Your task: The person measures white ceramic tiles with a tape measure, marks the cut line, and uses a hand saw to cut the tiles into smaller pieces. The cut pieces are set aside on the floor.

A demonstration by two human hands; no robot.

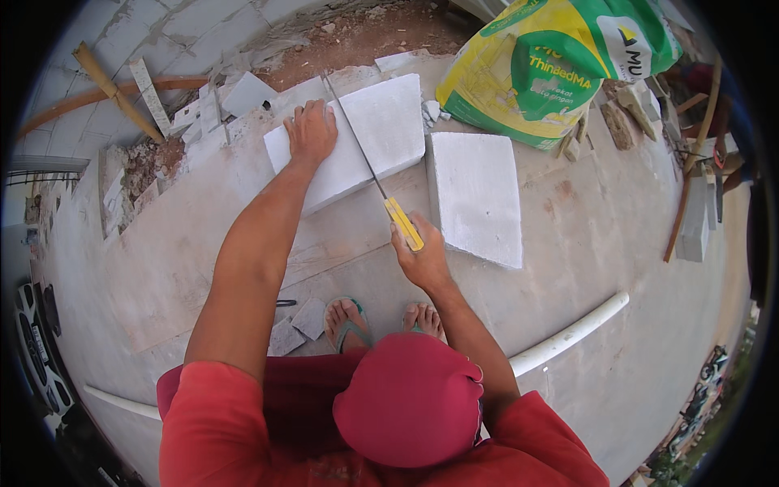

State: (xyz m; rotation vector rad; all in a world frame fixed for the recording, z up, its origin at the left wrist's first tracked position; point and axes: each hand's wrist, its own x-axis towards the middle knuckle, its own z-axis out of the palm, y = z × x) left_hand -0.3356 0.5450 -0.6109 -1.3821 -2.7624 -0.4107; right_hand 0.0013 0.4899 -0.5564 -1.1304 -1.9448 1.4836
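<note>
A long white lightweight block [377,122] lies crosswise on the concrete ledge, with a thin saw blade [349,126] across its top. My left hand [311,130] rests on the block left of the blade, fingers apart and slightly bent. My right hand [419,247] grips the saw's yellow handle [403,223] near the front of that block. Beside it on the right lies a second white block [475,199] with a rough front edge.
A yellow-green bag [519,77] stands behind the blocks. Rubble [162,162] and wooden poles [109,85] lie at left. White pipe [568,333] and small offcuts [310,318] are near my sandalled feet. Another person [730,166] is partly visible at the far right.
</note>
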